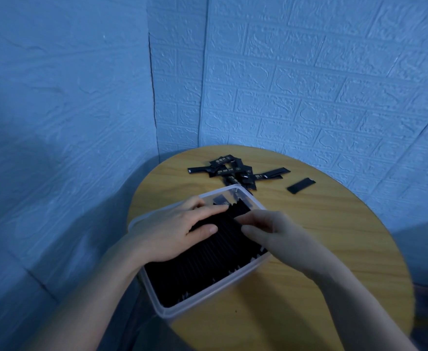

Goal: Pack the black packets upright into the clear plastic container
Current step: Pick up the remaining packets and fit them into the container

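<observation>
right now my left hand [180,228] is lying flat, fingers straight, pressing the upright black packets [208,257] in the clear plastic container [162,310]; my right hand [271,231] is pinching one packet at the row's far end, while loose packets [235,171] are lying flat on the surface [322,236] beyond, nearer my right.

The clear plastic container [209,304] sits on the round wooden table [322,224] at its left edge, with upright black packets [208,269] packed inside it. Behind the container lies a heap of loose black packets [235,172]; right of that heap, one single black packet [301,185].
</observation>
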Motion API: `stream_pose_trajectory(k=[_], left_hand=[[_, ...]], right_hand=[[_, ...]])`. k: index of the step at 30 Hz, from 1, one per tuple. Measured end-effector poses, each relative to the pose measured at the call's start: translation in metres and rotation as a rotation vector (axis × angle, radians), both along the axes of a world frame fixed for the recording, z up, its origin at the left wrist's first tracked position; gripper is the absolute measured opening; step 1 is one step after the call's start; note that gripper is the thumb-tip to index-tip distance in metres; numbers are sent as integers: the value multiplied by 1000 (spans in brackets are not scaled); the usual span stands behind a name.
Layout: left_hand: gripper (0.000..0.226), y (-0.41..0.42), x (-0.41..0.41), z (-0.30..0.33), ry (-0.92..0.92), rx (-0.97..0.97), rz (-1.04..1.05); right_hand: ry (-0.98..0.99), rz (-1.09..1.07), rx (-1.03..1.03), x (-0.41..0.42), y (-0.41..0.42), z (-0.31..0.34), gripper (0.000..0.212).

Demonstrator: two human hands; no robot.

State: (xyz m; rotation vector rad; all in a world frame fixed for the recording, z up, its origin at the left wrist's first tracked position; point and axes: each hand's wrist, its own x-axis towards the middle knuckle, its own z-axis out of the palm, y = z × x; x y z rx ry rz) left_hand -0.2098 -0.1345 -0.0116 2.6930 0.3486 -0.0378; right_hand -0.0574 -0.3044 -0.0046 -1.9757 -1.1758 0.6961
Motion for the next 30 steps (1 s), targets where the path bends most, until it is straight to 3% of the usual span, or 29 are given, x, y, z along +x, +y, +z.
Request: stream_pose_trajectory(k=[4,10,14,19,25,30], left_hand=[[50,0,0,-1,-19,-5,0],[54,2,1,-2,-32,1,-34],[55,3,1,-3,-54,-3,-55],[49,2,-2,-2,-46,5,-60],[60,7,-15,-6,-66,21,-57],[55,20,-14,-5,-84,-31,-13]], right_hand=[[-70,-3,20,-4,-2,-4,23],[-392,-39,142,-18,-13,-11,32],[-597,-5,217,-17,-28,-22,51],[-396,28,292,-14,-40,-33,50],[-358,50,324,-21,-35,-40,48],[-300,77,334,-15,-18,-39,51]])
